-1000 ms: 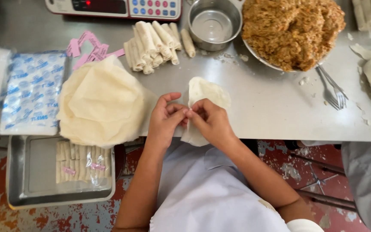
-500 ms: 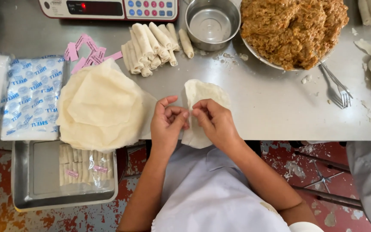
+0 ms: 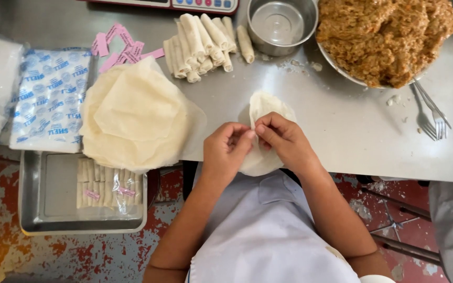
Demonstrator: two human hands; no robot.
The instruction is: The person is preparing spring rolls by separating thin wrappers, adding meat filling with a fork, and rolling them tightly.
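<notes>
pinching a thin, round, pale pastry wrapper (image 3: 266, 107) at the near edge of the grey steel table (image 3: 352, 131).
left hand (image 3: 226, 149) and right hand (image 3: 285, 140) each grasp the wrapper's edge between thumb and fingertips, knuckles nearly touching. stack of pale round wrappers (image 3: 135, 118) lies to the left; pile of rolled pale spring rolls (image 3: 203, 44) and metal bowl of brown shredded filling (image 3: 386, 36) sit beyond.

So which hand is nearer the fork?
The right hand. It pinches the wrapper at the table edge, with the fork off to its right; the left hand sits on the far side.
</notes>
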